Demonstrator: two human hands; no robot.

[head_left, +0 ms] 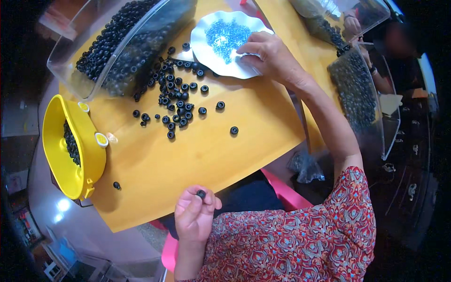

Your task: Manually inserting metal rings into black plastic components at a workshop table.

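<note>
Close to my body, my left hand (193, 217) pinches a small black ring-shaped part (201, 193) between thumb and fingers, its round face turned up. My right hand (268, 57) reaches out over the right side of a white plate (204, 58) with a wavy rim. Its fingertips are drawn together at the edge of a heap of tiny clear-blue pieces (228, 36); whatever may be between them is too small to make out. Loose black ring-shaped parts (180, 104) lie scattered on the yellow table (188, 160), left of the plate and below it.
A large clear bin (105, 66) of black parts stands at the far left. Below it, a yellow container (96, 157) holds more. A single black part (117, 185) lies beside it. Across the gap at right, a co-worker's hand (352, 23) is near other clear bins (353, 87).
</note>
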